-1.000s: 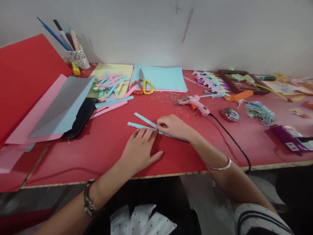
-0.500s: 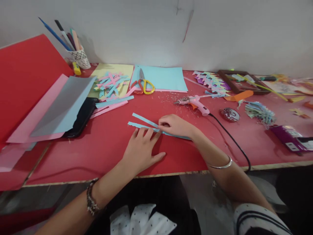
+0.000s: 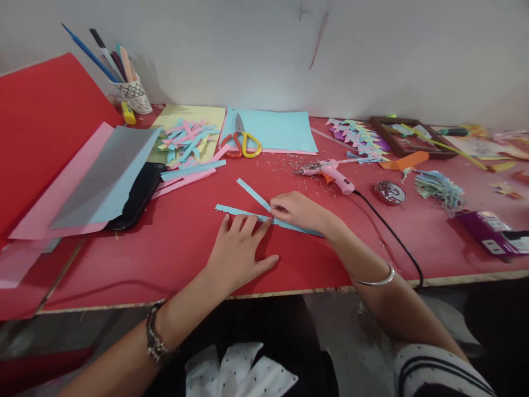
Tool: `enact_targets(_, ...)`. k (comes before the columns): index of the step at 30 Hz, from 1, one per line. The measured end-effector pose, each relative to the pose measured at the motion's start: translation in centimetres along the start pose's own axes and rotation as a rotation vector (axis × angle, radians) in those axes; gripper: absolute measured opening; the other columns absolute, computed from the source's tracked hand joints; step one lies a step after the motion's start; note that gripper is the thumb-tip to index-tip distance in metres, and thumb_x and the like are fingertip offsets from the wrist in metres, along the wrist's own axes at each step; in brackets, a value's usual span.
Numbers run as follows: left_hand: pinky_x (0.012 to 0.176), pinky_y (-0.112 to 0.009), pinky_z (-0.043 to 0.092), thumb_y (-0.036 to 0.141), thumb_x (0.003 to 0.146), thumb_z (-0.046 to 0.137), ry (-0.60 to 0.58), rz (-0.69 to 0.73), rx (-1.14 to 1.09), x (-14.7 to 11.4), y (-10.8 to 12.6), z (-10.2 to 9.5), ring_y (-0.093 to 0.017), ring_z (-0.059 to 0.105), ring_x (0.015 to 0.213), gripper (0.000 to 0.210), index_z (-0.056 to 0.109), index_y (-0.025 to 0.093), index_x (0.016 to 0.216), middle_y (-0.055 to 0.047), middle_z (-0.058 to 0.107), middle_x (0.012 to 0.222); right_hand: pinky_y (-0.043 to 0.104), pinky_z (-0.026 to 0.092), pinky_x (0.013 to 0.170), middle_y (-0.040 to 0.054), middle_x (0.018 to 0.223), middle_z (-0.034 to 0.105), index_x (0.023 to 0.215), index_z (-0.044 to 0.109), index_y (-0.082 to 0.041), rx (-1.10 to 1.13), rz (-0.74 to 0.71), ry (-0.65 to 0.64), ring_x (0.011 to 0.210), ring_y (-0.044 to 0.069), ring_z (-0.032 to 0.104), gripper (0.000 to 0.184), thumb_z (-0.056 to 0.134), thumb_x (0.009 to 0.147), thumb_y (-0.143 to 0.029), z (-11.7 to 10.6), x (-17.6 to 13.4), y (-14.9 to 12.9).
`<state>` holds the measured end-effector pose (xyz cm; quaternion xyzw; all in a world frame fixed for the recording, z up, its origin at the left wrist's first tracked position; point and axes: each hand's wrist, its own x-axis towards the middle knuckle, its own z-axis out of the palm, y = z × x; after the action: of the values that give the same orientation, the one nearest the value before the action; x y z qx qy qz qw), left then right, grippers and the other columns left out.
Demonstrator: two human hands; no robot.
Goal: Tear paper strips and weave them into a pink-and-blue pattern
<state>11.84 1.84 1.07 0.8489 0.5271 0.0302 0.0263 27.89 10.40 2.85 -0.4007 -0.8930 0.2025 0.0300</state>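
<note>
A long light-blue paper strip lies on the red tabletop under both my hands. My left hand rests with fingers spread, its fingertips pressing the strip flat against the table. A narrower blue strip end slants up and left from the fingers of my right hand. Those fingers are pinched on it, where it splits from the long strip. The exact splitting point is partly hidden by my fingertips.
Scissors lie on blue sheets at the back. Cut paper pieces are heaped on a yellow sheet. A pink glue gun with a black cord is right of my hands. A phone and coloured sheets are at left.
My right hand has shifted slightly right, still pinching the narrow strip. The free end of that strip has swung up and right, widening the gap from the long strip. My left hand stays put.
</note>
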Motion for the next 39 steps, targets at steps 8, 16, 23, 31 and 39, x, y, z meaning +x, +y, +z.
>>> enact_targets(8,0.091,-0.048,0.035,0.054,0.078,0.044,0.002,-0.019,0.017,-0.2,0.1,-0.3,-0.03,0.044,0.106,0.059,0.043,0.022,0.128,-0.012,0.052,0.115,0.021,0.026,0.057,-0.0018,0.061,0.046,0.062,0.044,-0.016,0.089,-0.002,-0.021,0.058,0.009,0.04,0.023,0.043,0.081,-0.03,-0.8,-0.6,0.2)
enact_targets(16,0.085,-0.041,0.042,0.042,0.08,0.048,0.096,-0.011,0.057,-0.7,0.1,-0.3,-0.028,0.049,0.1,0.049,0.051,0.01,0.117,-0.014,0.055,0.109,0.022,0.027,0.059,0.0006,0.067,0.051,0.068,0.053,-0.014,0.091,-0.07,-0.05,0.061,0.009,0.043,0.023,0.044,0.082,-0.029,-0.6,-0.7,0.0)
enact_targets(23,0.078,-0.032,0.048,0.038,0.08,0.049,0.083,0.015,-0.001,-0.4,0.4,0.1,-0.024,0.048,0.099,0.044,0.051,0.013,0.116,-0.011,0.055,0.105,0.022,0.026,0.058,-0.0006,0.065,0.051,0.065,0.051,-0.015,0.081,-0.099,-0.02,0.06,0.009,0.042,0.02,0.042,0.081,-0.021,0.1,-0.5,-0.5)
enact_targets(31,0.081,-0.034,0.046,0.04,0.082,0.046,0.044,0.018,0.021,-0.6,0.5,-0.2,-0.023,0.047,0.097,0.045,0.048,0.016,0.121,-0.009,0.053,0.1,0.021,0.025,0.056,-0.0018,0.061,0.047,0.061,0.044,-0.016,0.078,-0.091,-0.025,0.056,0.008,0.04,0.019,0.04,0.079,-0.019,0.4,-0.2,0.1)
enact_targets(39,0.08,-0.038,0.044,0.06,0.078,0.039,0.022,-0.022,0.028,-0.4,1.4,0.0,-0.028,0.045,0.099,0.063,0.046,0.018,0.124,-0.011,0.052,0.102,0.022,0.026,0.057,-0.0013,0.062,0.046,0.063,0.045,-0.016,0.069,-0.079,-0.036,0.057,0.009,0.039,0.02,0.04,0.081,-0.023,0.0,-0.2,0.2)
